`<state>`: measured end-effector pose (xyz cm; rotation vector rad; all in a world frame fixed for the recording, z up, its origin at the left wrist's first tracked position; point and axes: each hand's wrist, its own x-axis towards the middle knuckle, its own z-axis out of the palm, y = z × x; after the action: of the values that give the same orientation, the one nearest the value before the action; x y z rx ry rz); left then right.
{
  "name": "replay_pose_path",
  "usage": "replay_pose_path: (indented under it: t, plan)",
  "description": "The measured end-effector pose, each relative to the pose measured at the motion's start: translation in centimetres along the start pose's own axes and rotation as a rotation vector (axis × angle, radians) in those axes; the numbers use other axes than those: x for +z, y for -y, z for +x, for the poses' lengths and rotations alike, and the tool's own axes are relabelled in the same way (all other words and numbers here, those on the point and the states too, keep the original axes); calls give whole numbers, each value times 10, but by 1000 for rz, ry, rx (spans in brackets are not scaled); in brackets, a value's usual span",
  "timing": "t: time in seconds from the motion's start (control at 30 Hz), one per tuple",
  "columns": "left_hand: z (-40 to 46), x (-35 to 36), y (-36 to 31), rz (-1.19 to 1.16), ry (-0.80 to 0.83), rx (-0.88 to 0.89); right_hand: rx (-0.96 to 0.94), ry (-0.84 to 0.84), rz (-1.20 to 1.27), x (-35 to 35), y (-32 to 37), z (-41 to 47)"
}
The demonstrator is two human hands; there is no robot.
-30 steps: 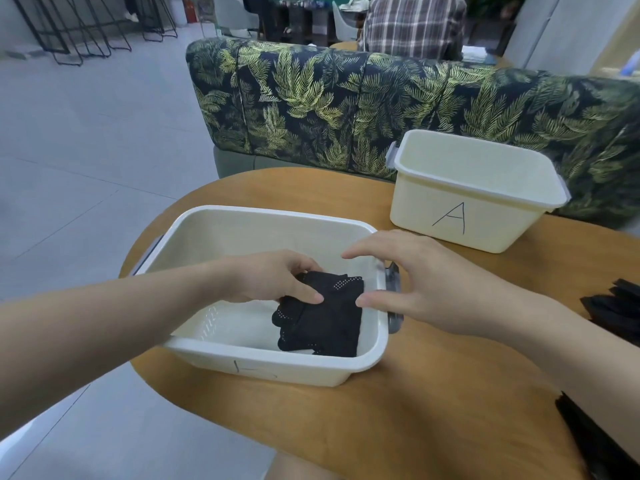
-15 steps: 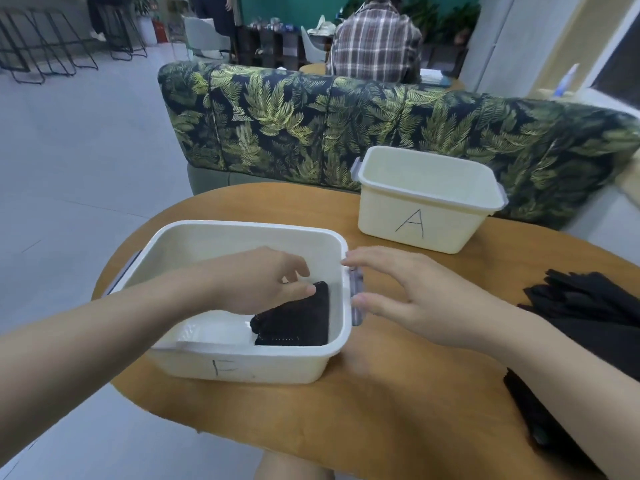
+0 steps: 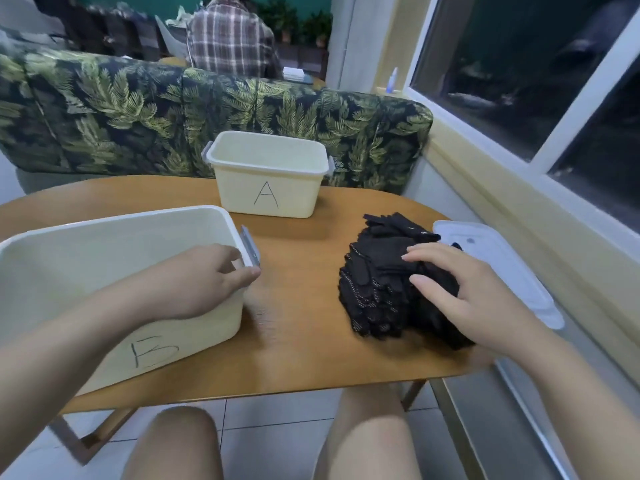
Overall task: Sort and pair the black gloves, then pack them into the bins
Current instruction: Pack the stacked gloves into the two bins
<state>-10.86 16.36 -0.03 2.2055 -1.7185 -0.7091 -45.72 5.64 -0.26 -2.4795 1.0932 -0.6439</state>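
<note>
Head view, left hand [image 3: 194, 282] fingers loose at bin B [image 3: 104, 237] rim, right hand [image 3: 460, 289] fingers spread on glove pile [image 3: 377, 292]

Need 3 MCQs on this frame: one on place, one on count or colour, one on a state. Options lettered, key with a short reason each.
1. Where does the pile of black gloves lie?
A. inside the bin marked A
B. on the table, right of the bin marked B
C. on the sofa

2. How many lettered bins stand on the table?
A. one
B. two
C. three

3. What is the right hand doing?
A. resting on top of the glove pile
B. lifting the bin marked A
C. hanging off the table edge

Key:
1 B: the pile sits on bare wood between the bin marked B and a clear lid.
2 B: only the bin marked A and the one marked B are there.
3 A: its fingers lie spread over the pile, while the left hand is at the B bin's right rim.
</note>
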Motion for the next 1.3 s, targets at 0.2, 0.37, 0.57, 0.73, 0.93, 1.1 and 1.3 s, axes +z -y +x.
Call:
replay_pose_path:
  t: [0.2,0.37,0.57,0.73,0.93,1.1,1.3]
  plan:
    - [0,43,-47,217,-64,152,101,-40,5,-6,-49,-10]
    - [5,73,-69,287,-139,434,123,-39,41,-3,-67,2]
    - [2,104,-85,421,-339,555,9,85,-10,4,-65,58]
    - [2,159,-127,442,-521,700,-12,365,-121,14,-56,119]
    - [42,195,-139,396,-473,460,49,678,-308,26,-67,148]
    - [49,205,-144,366,-491,417,36,666,-183,13,-80,149]
    - [49,213,-144,332,-537,396,12,640,-138,7,-83,151]
